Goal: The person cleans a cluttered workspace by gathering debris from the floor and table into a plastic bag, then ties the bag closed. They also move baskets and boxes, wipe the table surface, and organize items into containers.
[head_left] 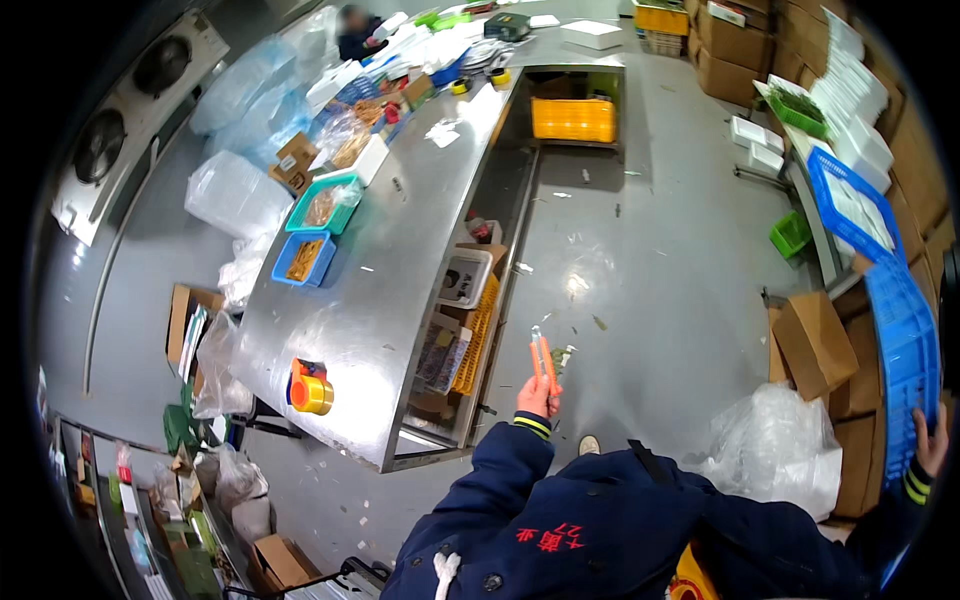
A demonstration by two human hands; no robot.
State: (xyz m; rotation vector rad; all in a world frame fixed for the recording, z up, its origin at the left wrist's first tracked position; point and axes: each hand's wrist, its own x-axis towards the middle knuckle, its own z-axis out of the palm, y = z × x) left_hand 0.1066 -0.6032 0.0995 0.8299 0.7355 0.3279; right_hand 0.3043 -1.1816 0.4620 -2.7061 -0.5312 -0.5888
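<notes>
Snips [547,362] in one hand, blue crate [905,335] at the other

So the person's left hand [540,397] is out in front of the body, fingers wrapped tight around the orange-handled snips, metal tip pointing away, up over the grey floor [640,330]. There's some green stuff right beside them in the view, but can't tell if it's in the hand or down on the floor.

Right hand [932,440] is way off to the side, fingers on the near end of that tilted blue crate. Can't tell whether they're actually closed on the rim.

Cardboard box [818,340] just left of the crate, big clear plastic bag [780,440] nearer the person. Over on the left is a steel table [370,285] with a yellow-orange tape roll [318,398] near its close end, plus a blue basket [298,281] and a green basket [342,217] farther up. Co-worker [357,38] at the far end.
</notes>
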